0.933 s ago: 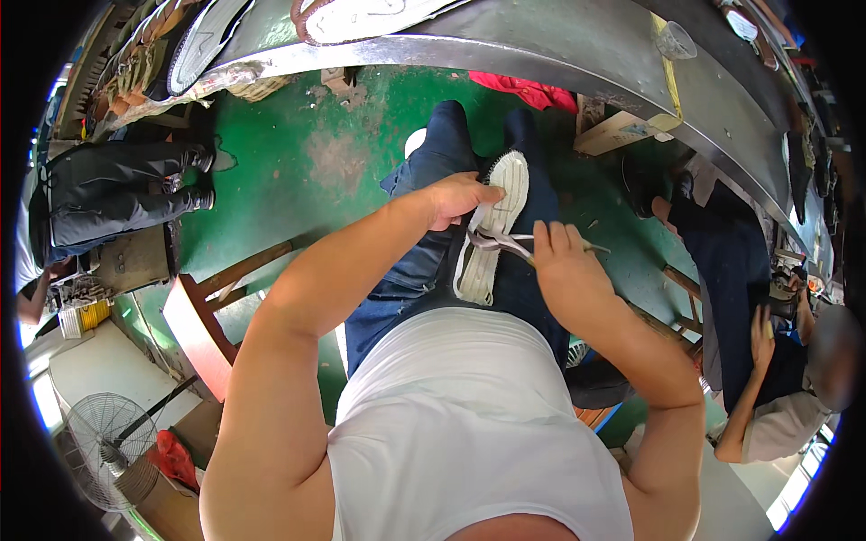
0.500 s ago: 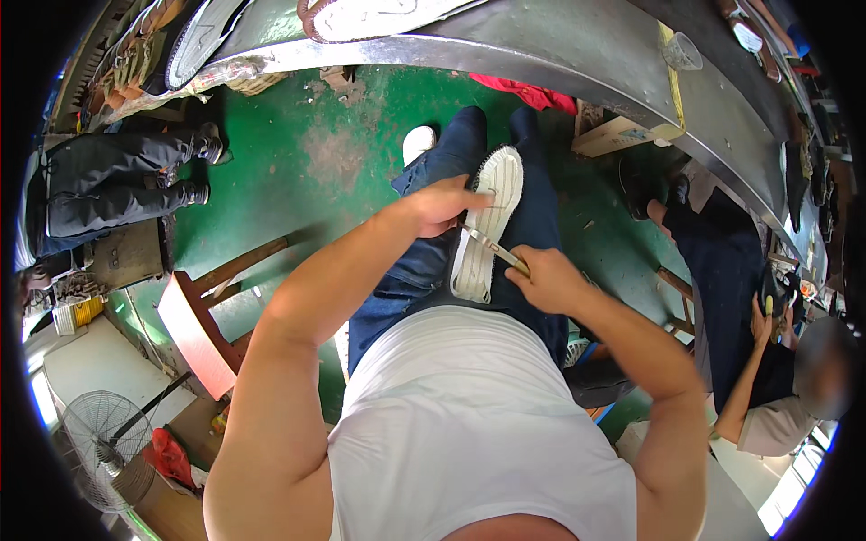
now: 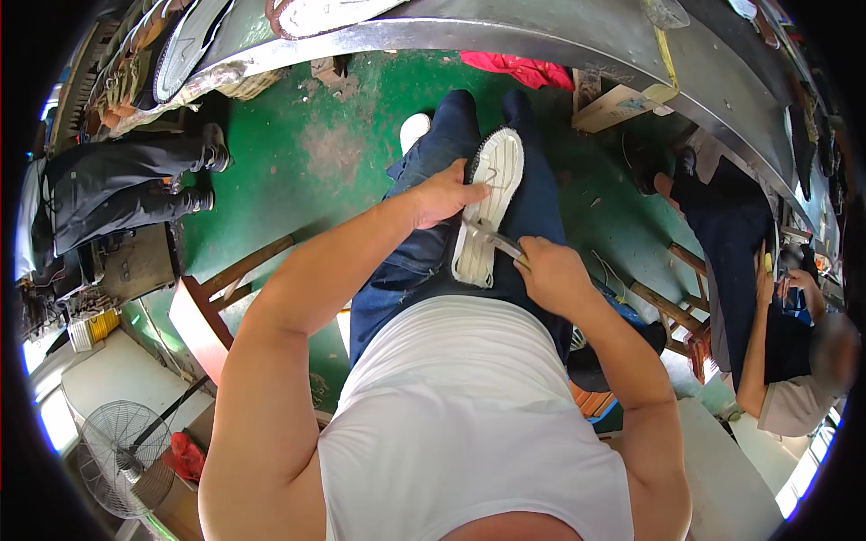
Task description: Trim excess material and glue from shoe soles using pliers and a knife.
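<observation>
A shoe (image 3: 496, 171) rests sole-up on my lap, its toe pointing away from me. Its underside is white and ribbed, with a dark toothed edge around the toe. My left hand (image 3: 445, 196) grips the shoe's left edge, thumb on the white underside and fingers hidden beneath. In my right hand (image 3: 552, 276), fingers wrapped round the handle, are metal lasting pliers (image 3: 499, 241) with a hammer-like head. That head is blurred and lies over the middle of the underside; whether it touches cannot be made out.
A metal-edged workbench (image 3: 424, 34) curves across the far side, bearing more shoes (image 3: 329, 13) and a clear cup (image 3: 666, 13). Wooden stools (image 3: 203, 325) stand on both sides. A floor fan (image 3: 126, 455) is at lower left. Another person (image 3: 785, 361) sits at right; someone's legs (image 3: 126, 185) show at left.
The pliers' head has gone from the shoe's left edge by my left hand to over the underside. My left hand has resettled on that edge. The whole view has shifted slightly.
</observation>
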Available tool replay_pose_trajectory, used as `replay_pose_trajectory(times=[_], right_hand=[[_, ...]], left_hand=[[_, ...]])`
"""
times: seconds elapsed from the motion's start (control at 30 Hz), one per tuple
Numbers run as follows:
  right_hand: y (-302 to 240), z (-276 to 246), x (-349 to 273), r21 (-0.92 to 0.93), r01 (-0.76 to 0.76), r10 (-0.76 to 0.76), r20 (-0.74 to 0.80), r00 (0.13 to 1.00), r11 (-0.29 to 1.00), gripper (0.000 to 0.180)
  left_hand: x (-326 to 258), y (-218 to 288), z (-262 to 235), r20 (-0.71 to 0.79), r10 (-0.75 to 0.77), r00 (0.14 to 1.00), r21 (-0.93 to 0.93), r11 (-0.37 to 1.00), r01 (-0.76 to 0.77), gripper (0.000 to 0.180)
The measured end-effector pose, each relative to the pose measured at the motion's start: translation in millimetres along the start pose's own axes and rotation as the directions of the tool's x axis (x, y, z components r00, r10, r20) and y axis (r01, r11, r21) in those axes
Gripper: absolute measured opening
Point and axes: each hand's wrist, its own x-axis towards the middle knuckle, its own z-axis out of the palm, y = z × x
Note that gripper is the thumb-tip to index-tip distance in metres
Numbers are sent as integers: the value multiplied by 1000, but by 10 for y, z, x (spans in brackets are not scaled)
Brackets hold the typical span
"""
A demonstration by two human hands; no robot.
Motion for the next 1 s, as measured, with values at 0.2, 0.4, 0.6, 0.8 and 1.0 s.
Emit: replay_pose_trajectory(times=[0.2, 0.4, 0.6, 0.8, 1.0], right_hand=[[274, -36, -154, 411, -270, 117, 359, 926, 871, 26], [110, 62, -293, 272, -116, 103, 60, 993, 955, 23], [29, 185, -513, 26, -8, 8, 7, 1000, 1000, 20], [546, 97, -307, 449, -92, -79, 346, 935, 889, 18], [687, -172, -318, 630, -433, -137, 652, 745, 644, 26]], left_hand=[[-173, 72, 199, -63, 145, 987, 305, 945, -119, 63], [-429, -194, 318, 94, 163, 982, -207, 968, -141, 84], [-321, -284, 516, -254, 173, 952, -21, 983, -184, 84], [-378, -671, 475, -200, 485, 851, 521, 789, -327, 90], [-676, -708, 431, 34, 213, 976, 105, 971, -216, 106]])
